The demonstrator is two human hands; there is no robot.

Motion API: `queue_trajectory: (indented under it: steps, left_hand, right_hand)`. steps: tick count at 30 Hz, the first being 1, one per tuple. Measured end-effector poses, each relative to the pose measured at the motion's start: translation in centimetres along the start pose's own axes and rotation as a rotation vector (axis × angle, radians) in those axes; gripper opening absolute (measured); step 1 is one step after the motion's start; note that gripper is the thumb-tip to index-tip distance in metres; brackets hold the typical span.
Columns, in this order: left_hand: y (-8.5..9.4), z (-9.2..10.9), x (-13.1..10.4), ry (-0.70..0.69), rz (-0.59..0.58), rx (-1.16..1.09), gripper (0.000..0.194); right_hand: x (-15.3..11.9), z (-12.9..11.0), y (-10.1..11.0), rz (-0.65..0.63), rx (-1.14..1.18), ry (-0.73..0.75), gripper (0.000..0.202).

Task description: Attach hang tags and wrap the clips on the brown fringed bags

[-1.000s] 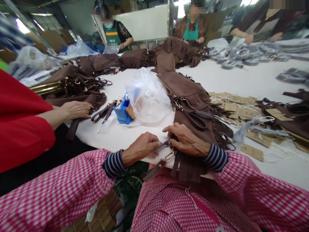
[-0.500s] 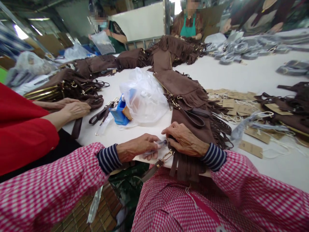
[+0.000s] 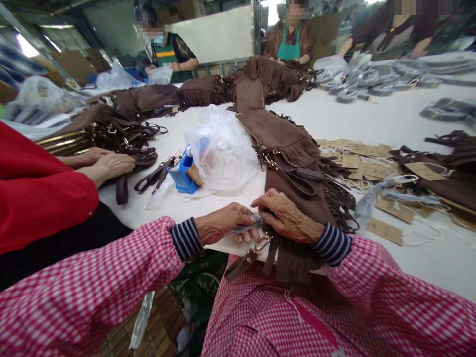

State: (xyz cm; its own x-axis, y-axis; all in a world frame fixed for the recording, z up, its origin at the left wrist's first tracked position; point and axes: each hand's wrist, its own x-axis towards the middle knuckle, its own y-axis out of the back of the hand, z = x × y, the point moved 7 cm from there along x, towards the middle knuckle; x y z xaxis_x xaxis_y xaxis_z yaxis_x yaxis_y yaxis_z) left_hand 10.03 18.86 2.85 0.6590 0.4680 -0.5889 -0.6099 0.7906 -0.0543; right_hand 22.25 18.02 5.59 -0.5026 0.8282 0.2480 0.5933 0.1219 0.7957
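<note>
My left hand (image 3: pixel 231 222) pinches a strip of clear plastic wrap (image 3: pixel 256 218) at the table's front edge. The wrap reaches across to the fingertips of my right hand (image 3: pixel 289 216). That hand is curled over the left edge of a dark brown fringed bag (image 3: pixel 288 191), closed on its corner; its fingertips partly hide what is pinched there. Just below both hands, a gold snap hook (image 3: pixel 263 242) with a short brown strap (image 3: pixel 240 266) hangs over the table edge. The bag's fringe (image 3: pixel 292 260) drapes towards my lap.
Ahead lie a blue tape dispenser (image 3: pixel 183 173), a crumpled plastic bag (image 3: pixel 226 153) and more fringed bags (image 3: pixel 275 129). Cardboard tags (image 3: pixel 385 230) spread to the right. At left, a co-worker's hands (image 3: pixel 111 166) rest by stacked bags. Other people work across the table (image 3: pixel 357 116).
My left hand has shifted slightly right, closer to my right hand, with the plastic wrap. The hanging strap has swung a little to the right. The red-sleeved co-worker's arm has moved slightly.
</note>
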Motion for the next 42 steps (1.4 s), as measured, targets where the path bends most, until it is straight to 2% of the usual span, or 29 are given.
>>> queue_trajectory:
  steps: [5,8,11,16,20,25,29,33,37,40,42]
  left_hand:
    - [0.1,0.3,1.1,-0.023,-0.013,0.024,0.039]
    - [0.6,0.1,1.5,-0.036,0.046,0.002,0.026]
    - [1.3,0.3,1.7,-0.067,0.128,0.065,0.013]
    - [1.3,1.0,1.5,-0.123,0.082,0.218,0.020]
    - [1.1,1.4,1.6,-0.047,0.039,0.328,0.024]
    - [2.0,2.5,1.7,0.017,0.061,0.548,0.029]
    - [2.6,2.6,1.5,0.004,0.055,0.509,0.027]
    - [2.9,1.3,1.8,0.015,0.059,0.344,0.019]
    - [3.1,0.3,1.7,0.033,0.117,0.197,0.016]
    - [2.9,0.4,1.1,-0.018,0.148,0.173,0.017]
    - [2.5,0.7,0.6,-0.105,0.158,0.245,0.019]
  right_hand:
    - [-0.6,-0.2,0.8,0.015,0.075,0.007,0.021]
    - [-0.9,-1.0,0.8,0.017,0.049,-0.037,0.023]
    - [-0.9,-1.8,0.3,0.035,-0.083,-0.087,0.025]
    - [-0.5,-2.5,-0.8,0.048,-0.204,-0.069,0.024]
    - [-0.5,-2.3,-0.9,0.048,-0.240,-0.035,0.017]
    - [-0.4,-2.8,-1.4,0.058,-0.390,0.026,0.015]
    - [-0.6,-3.1,-1.7,0.107,-0.470,0.055,0.018]
    - [-0.9,-3.4,-1.9,0.150,-0.484,0.076,0.013]
    - [-1.1,-3.7,-2.0,0.215,-0.496,0.093,0.015]
    - [-1.1,-3.7,-2.2,0.224,-0.436,0.098,0.018]
    - [-1.1,-3.5,-2.3,0.217,-0.383,0.090,0.018]
